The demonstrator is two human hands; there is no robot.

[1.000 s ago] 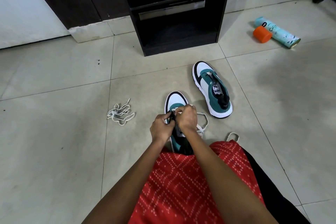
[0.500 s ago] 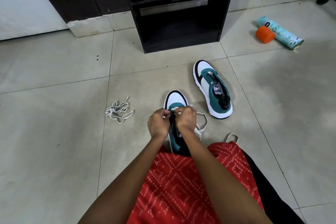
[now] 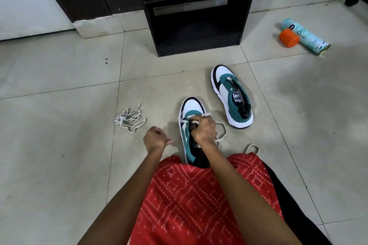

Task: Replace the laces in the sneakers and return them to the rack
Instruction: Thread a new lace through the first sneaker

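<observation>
A white-and-teal sneaker [image 3: 190,109] lies on the floor tiles in front of my knees, toe pointing away. My right hand [image 3: 204,128] is on its eyelets, fingers curled and pinching the white lace [image 3: 223,131], which loops out to the right. My left hand [image 3: 155,139] hovers left of the shoe as a closed fist; no lace shows in it. The second sneaker [image 3: 232,95] stands apart to the right, without a lace. A loose bundle of white lace [image 3: 129,120] lies on the floor to the left.
The black rack [image 3: 191,16] stands against the wall straight ahead, its lower shelf open. A teal spray can [image 3: 304,36] and an orange cap [image 3: 288,38] lie at far right. My red-patterned lap fills the bottom of the view.
My left hand has left the sneaker's eyelets and drawn back to the left as a fist. My right hand stays on the lace at the shoe.
</observation>
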